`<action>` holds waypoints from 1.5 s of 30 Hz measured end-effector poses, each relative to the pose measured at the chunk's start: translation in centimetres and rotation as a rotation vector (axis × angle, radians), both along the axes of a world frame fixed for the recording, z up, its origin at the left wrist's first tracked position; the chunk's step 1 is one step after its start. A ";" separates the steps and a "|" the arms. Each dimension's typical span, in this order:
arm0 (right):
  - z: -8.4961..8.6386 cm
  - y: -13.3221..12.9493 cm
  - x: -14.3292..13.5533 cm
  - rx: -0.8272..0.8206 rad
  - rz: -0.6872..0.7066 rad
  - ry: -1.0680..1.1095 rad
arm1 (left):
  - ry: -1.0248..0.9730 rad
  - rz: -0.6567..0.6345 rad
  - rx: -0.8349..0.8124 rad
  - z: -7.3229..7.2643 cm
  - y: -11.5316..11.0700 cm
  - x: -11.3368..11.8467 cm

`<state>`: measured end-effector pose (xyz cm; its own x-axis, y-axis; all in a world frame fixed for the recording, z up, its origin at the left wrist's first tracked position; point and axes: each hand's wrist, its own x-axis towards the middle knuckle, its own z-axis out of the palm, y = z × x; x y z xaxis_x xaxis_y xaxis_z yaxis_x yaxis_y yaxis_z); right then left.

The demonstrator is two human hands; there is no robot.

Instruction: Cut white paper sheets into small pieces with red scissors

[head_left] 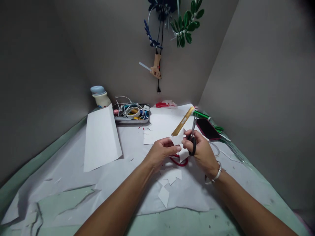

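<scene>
White paper piece [176, 140], pinched between thumb and fingers of the left hand [162, 151], raised above the table [177, 223] in front of the body. Likely light, thin and springy like card, quick to crease; best taken lightly by the edges, clear of any blade. Looks bent, upper part running roughly left to right; full long axis impossible to tell behind the fingers. Close beside, scissors [193, 141], gripped by black handles in the right hand [201, 150], blades pointing forward, away from the body. Below, red loop [181, 165] and paper offcuts [164, 196]; beyond, gold strip [182, 122], lying aslant.
</scene>
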<state>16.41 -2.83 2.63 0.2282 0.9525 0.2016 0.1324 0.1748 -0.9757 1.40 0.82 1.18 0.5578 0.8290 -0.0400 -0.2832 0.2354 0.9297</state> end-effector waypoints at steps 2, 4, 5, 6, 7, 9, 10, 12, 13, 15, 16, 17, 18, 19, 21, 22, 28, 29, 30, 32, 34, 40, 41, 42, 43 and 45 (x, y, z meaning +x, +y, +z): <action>-0.4 -0.1 -0.6 0.015 -0.025 0.039 | -0.034 0.069 -0.006 -0.3 -0.2 0.5; -0.7 -0.2 -1.2 0.034 -0.032 0.066 | -0.043 0.131 -0.011 -0.6 -0.2 0.8; -0.9 -0.3 -1.4 0.045 -0.033 0.077 | -0.043 0.152 -0.013 -0.7 -0.2 0.8; -1.0 -0.3 -1.5 0.052 -0.029 0.084 | -0.042 0.169 -0.014 -0.8 -0.2 0.8; -1.0 -0.3 -1.6 0.057 -0.026 0.086 | -0.038 0.183 -0.014 -0.8 -0.2 0.8; -0.9 -0.3 -1.6 0.063 -0.035 0.069 | -0.019 0.204 -0.008 -0.6 -0.2 0.7; -0.8 -0.3 -1.6 0.072 -0.048 0.049 | -0.006 0.207 0.000 -0.5 -0.2 0.7; -0.4 -0.3 -1.4 0.118 -0.079 -0.003 | 0.032 0.204 0.027 -0.1 -0.3 0.6; -0.2 -0.3 -1.2 0.146 -0.090 -0.028 | 0.054 0.200 0.046 0.1 -0.3 0.5; 0.0 -0.3 -1.0 0.173 -0.092 -0.069 | 0.100 0.197 0.084 0.4 -0.3 0.5; 0.1 -0.3 -0.9 0.170 -0.090 -0.083 | 0.121 0.202 0.097 0.5 -0.3 0.5; 0.1 -0.3 -0.9 0.159 -0.089 -0.090 | 0.138 0.210 0.102 0.5 -0.3 0.4; 0.1 -0.3 -0.8 0.145 -0.088 -0.090 | 0.150 0.220 0.105 0.6 -0.3 0.5; 0.0 -0.3 -0.8 0.133 -0.088 -0.085 | 0.158 0.229 0.103 0.6 -0.3 0.5; -0.2 -0.2 -0.9 0.124 -0.099 -0.059 | 0.158 0.239 0.091 0.6 -0.4 0.5; -0.3 -0.2 -1.0 0.125 -0.107 -0.036 | 0.151 0.236 0.083 0.5 -0.4 0.5; -0.9 -0.2 -1.5 0.125 -0.185 0.068 | 0.046 0.156 0.033 0.0 -0.7 0.8; -0.9 -0.2 -1.5 0.128 -0.200 0.071 | 0.029 0.140 0.017 -0.1 -0.7 0.8; -0.9 -0.2 -1.5 0.135 -0.212 0.072 | 0.010 0.126 0.003 -0.1 -0.8 0.9; -1.1 -0.2 -1.5 0.153 -0.228 0.072 | -0.033 0.100 -0.009 -0.3 -0.8 1.1; -1.2 -0.2 -1.5 0.172 -0.242 0.076 | -0.058 0.099 0.001 -0.5 -0.8 1.3; -1.5 -0.4 -1.9 0.178 -0.252 0.094 | -0.033 0.185 0.019 -1.3 -0.8 1.6; -1.5 -0.5 -2.0 0.179 -0.256 0.099 | -0.035 0.193 0.021 -1.4 -0.8 1.7; -1.5 -0.6 -2.1 0.183 -0.259 0.107 | -0.041 0.204 0.025 -1.5 -0.9 1.7; -1.5 -0.6 -2.2 0.186 -0.259 0.115 | -0.049 0.217 0.029 -1.6 -0.9 1.8; -1.6 -0.6 -2.4 0.188 -0.246 0.133 | -0.068 0.240 0.028 -1.7 -0.9 1.9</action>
<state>14.01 -3.43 1.00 0.4832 0.8143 0.3217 0.0663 0.3323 -0.9408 3.29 -0.07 -0.55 0.3458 0.9382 0.0158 -0.3896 0.1282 0.9120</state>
